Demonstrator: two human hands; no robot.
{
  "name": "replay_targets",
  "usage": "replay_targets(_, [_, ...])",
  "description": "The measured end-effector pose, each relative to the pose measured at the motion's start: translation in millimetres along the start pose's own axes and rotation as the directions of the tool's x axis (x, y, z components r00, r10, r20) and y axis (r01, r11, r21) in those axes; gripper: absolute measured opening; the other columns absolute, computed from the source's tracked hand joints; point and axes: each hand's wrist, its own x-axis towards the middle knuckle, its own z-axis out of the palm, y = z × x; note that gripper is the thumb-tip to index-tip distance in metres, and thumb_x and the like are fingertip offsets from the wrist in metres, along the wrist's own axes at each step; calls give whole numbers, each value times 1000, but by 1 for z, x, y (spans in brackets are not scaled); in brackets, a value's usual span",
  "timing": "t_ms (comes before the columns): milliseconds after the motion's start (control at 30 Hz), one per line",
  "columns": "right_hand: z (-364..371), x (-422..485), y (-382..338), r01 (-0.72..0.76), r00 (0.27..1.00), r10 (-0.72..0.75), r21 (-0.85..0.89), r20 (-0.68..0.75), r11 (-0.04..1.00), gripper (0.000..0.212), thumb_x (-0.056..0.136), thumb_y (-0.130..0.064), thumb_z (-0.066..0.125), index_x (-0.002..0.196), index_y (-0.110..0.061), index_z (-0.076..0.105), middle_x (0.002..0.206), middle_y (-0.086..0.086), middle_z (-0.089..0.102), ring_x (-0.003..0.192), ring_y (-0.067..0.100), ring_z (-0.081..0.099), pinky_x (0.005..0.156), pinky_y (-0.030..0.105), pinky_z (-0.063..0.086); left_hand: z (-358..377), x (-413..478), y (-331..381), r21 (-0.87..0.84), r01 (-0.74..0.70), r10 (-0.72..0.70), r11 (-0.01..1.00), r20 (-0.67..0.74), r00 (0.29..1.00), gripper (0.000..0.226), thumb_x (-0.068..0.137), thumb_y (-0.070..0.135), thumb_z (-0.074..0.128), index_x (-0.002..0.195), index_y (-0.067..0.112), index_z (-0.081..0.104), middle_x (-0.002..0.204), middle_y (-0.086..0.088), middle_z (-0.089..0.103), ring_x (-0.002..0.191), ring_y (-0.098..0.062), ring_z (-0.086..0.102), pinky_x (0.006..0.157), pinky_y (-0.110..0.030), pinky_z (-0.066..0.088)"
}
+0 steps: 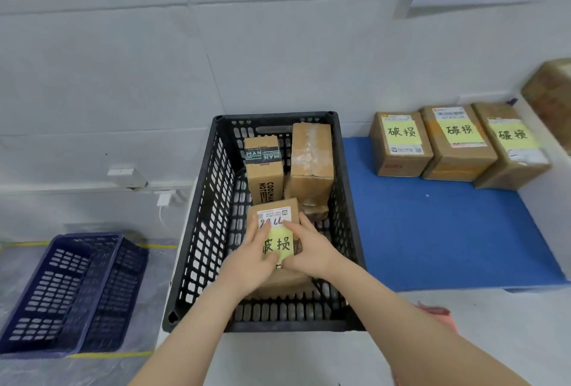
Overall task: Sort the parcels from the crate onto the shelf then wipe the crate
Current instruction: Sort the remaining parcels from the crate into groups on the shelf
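Now we grab one more parcel from the crate

Our left hand (251,251) and right hand (309,249) hold the yellow-note parcel (276,231) inside the black crate (197,200); next we lift it onto the blue shelf (432,231), beside three boxes (457,141); wiping comes later.

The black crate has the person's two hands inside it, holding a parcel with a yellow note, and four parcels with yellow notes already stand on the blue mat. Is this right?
Not quite. The head view shows three parcels with yellow notes on the blue mat, not four. Both the left hand and right hand hold the yellow-noted parcel inside the black crate.
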Motion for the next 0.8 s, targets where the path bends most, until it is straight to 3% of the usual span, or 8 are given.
replay_targets(67, [-7, -6, -13, 29, 999, -27, 41, -44, 999, 83, 74, -21, 66, 147, -35, 30, 160, -8, 4, 147, 19, 10, 111, 27, 18, -15, -13, 6, 63, -37, 43, 997, -91, 995, 67, 94, 43, 37, 153, 35, 7, 159, 19, -14, 111, -12, 56, 70, -28, 48])
replay_targets(167, [-20, -19, -33, 116, 988, -106, 91, -109, 989, 79, 74, -21, 62, 145, -39, 33, 159, -13, 7, 145, 25, 13, 115, 45, 24, -32, -37, 20, 103, -105, 128, 989, -247, 961, 66, 93, 41, 37, 153, 35, 9, 161, 17, -8, 94, -6, 59, 66, -26, 50])
replay_targets(233, [-31, -31, -47, 198, 970, -178, 113, -168, 974, 76, 76, -22, 62, 144, -39, 35, 159, -14, 9, 144, 23, 20, 112, 47, 31, -40, -49, 33, 72, -173, 187, 982, -347, 919, 65, 93, 37, 40, 152, 35, 14, 161, 18, -5, 116, -11, 52, 87, -29, 49])
replay_targets(300, [-46, -47, -59, 272, 943, -232, 151, -237, 950, 71, 78, -24, 61, 143, -42, 36, 158, -18, 10, 143, 17, 22, 110, 47, 34, -51, -58, 50, 52, -255, 251, 966, -444, 860, 62, 94, 33, 44, 151, 36, 21, 160, 20, 0, 133, -16, 33, 104, -32, 35])
replay_targets(400, [-76, -71, -71, 369, 883, -282, 184, -375, 911, 65, 82, -25, 62, 140, -45, 39, 157, -20, 14, 142, 0, 20, 109, 40, 38, -74, -61, 85, 85, -350, 338, 933, -542, 769, 59, 90, 41, 39, 148, 40, 29, 157, 27, 4, 123, -12, 27, 96, -27, 28])
replay_targets(500, [-103, -95, -72, 439, 816, -296, 201, -496, 876, 63, 85, -22, 63, 139, -46, 39, 155, -24, 15, 132, -20, 20, 105, 27, 43, -88, -57, 122, 140, -448, 440, 883, -576, 689, 62, 84, 46, 33, 145, 35, 36, 156, 24, 10, 118, -7, 23, 97, -25, 24])
replay_targets(600, [-123, -116, -64, 470, 760, -294, 177, -580, 865, 63, 87, -19, 62, 140, -44, 39, 149, -35, 13, 125, -28, 20, 91, 11, 47, -85, -53, 155, 170, -509, 507, 844, -564, 652, 61, 85, 42, 36, 145, 32, 36, 157, 22, 9, 123, -6, 18, 100, -27, 24])
replay_targets(800, [-166, -152, -34, 444, 702, -285, 89, -653, 892, 63, 85, -20, 61, 139, -45, 41, 154, -32, 6, 134, -20, 15, 99, 21, 45, -61, -47, 216, 171, -580, 568, 796, -542, 619, 61, 87, 40, 37, 147, 28, 35, 159, 21, 5, 139, -13, 18, 107, -26, 19])
